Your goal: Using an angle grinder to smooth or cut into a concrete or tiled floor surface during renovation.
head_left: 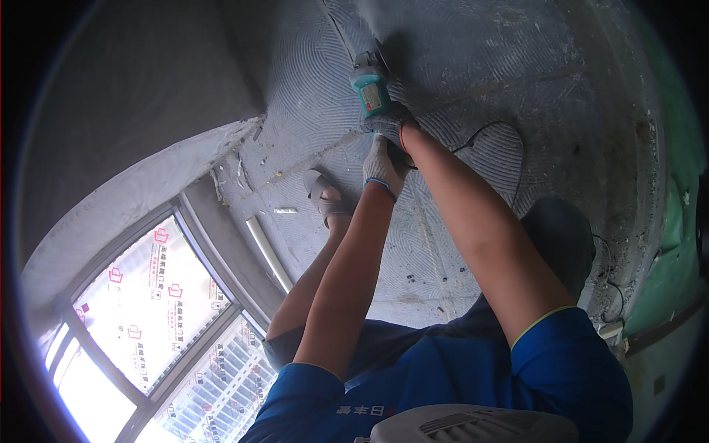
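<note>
A teal and grey angle grinder is held at the upper middle of the view, its wheel end by a straight cut line in the ridged grey floor, with pale dust beside it. My right hand, in a dark grey glove, grips the tool's body. Just below it my left hand, in a pale knitted glove, is closed on the rear of the tool, its fingers partly hidden. A black cord loops across the floor to the right.
A plastered wall edge and a window with printed film stand at the left. A white pipe and small debris lie near my sandalled left foot. Green sheeting lines the far right.
</note>
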Demonstrator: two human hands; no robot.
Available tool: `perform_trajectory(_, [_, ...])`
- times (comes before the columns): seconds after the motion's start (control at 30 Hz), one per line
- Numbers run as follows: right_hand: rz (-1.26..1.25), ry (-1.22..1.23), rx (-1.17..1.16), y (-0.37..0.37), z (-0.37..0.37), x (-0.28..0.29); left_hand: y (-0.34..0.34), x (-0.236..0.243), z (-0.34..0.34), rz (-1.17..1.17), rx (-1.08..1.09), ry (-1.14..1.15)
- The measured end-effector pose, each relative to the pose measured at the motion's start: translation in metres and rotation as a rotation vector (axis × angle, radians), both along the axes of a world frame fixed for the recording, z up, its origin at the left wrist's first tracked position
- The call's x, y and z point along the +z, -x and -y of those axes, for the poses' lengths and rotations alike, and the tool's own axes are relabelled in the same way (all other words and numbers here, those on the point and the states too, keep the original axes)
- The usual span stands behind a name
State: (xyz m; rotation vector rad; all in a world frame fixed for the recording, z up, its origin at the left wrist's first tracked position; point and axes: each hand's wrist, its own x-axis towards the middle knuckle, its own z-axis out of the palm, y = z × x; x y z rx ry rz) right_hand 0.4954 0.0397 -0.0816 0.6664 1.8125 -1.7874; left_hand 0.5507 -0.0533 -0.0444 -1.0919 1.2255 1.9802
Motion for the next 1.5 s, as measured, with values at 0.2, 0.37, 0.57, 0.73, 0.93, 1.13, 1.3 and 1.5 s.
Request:
perform_trajectory(0.2, [-0.007, -0.063, 0.034, -0.001, 0.001, -0.006, -0.004, -0.006, 0.003, 0.000, -0.025, 0.007])
perform_trajectory(0.37, [0.025, -0.044, 0.051, -0.006, 0.000, -0.001, -0.009, 0.006, -0.006, 0.020, 0.046, 0.047])
perform_trajectory(0.57, [0.021, -0.032, 0.039, -0.012, 0.001, -0.001, -0.013, 0.014, -0.009, 0.015, 0.065, 0.028])
perform_trajectory(0.73, [-0.011, -0.062, 0.037, -0.019, 0.005, -0.003, -0.022, 0.011, -0.003, 0.005, 0.039, -0.001])
perform_trajectory(0.93, [-0.024, -0.042, 0.046, -0.028, 0.007, -0.004, -0.031, 0.012, -0.002, 0.011, 0.057, 0.006])
perform_trajectory(1.13, [0.023, -0.022, 0.061, -0.035, 0.006, 0.000, -0.038, 0.014, 0.000, 0.018, 0.063, 0.033])
perform_trajectory(1.3, [0.014, -0.036, 0.046, -0.043, 0.006, -0.002, -0.045, 0.016, -0.002, 0.042, 0.053, 0.017])
perform_trajectory(1.5, [0.098, 0.009, 0.061, -0.050, 0.006, 0.012, -0.051, 0.022, 0.000, 0.026, 0.051, 0.011])
